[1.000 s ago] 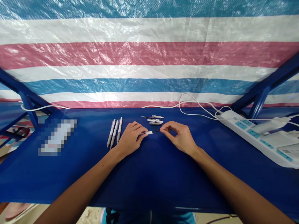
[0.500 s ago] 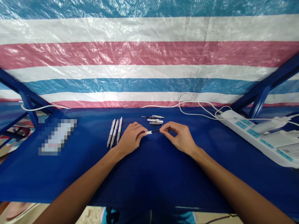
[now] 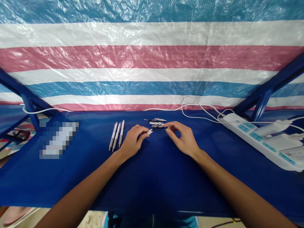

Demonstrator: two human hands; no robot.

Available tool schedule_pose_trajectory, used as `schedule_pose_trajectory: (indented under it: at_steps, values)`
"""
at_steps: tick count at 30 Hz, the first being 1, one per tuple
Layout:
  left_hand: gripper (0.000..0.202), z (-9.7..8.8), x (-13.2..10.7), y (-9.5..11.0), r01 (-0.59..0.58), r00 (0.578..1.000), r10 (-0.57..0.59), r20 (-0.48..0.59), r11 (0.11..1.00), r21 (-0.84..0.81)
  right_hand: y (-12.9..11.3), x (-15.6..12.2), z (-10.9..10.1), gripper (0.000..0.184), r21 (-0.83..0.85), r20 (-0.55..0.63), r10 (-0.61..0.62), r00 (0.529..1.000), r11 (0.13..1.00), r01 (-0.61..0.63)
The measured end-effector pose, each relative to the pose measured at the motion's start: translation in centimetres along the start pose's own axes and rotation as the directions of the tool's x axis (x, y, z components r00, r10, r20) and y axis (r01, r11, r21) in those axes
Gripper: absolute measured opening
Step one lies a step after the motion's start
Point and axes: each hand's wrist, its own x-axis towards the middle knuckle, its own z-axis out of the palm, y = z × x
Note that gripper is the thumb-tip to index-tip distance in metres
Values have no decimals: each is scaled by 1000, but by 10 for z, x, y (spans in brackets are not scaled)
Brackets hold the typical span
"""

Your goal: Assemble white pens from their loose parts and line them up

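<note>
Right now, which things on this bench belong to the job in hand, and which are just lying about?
In hand: half-built pen in the left hand; loose pen parts by the right hand; three whole pens.
Lying about: power strip, white cable.

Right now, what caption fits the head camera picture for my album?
Left hand pinches a pen part, right hand at loose pen pieces, three whole pens lying beside.
</note>
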Motion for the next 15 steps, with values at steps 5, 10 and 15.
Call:
schedule_pose_trajectory:
  at_steps: [5,10,15]
  values:
    - [29,-1,-1,2,55,997,-57,-48,997,-45,12,-1,7,38,-234,220,-41,975,968,94]
    - [26,0,-1,2,43,998,-44,-37,998,-45,13,-3,12,46,-358,289,-35,957,923,141]
    - [23,1,-2,2,41,999,-42,-27,998,-37,10,-1,16,50,-408,330,6,944,903,137]
